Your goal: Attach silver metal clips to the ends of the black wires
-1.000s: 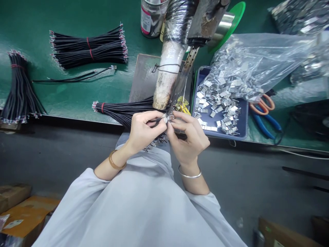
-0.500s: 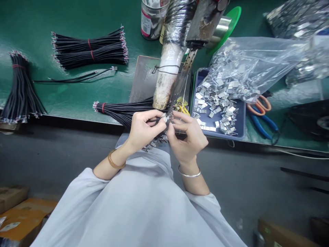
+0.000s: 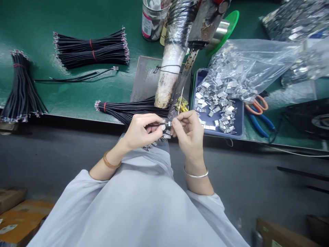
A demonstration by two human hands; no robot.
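by the green workbench, below the soldering iron, the left hand and right hand have just dipped, seemingly off the heat, the left pinching a black cable, the right's hold unclear, a metal usb plug between them.

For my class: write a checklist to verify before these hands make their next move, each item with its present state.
1. Left hand grips a black cable: ok.
2. Right hand firmly holds the metal connector: cannot tell; its fingertips are at the connector.
3. Cable properly joined to connector: cannot tell, too small.
4. Loose connectors in the blue tray: ok.
5. Blue-handled tool apart from both hands: ok.
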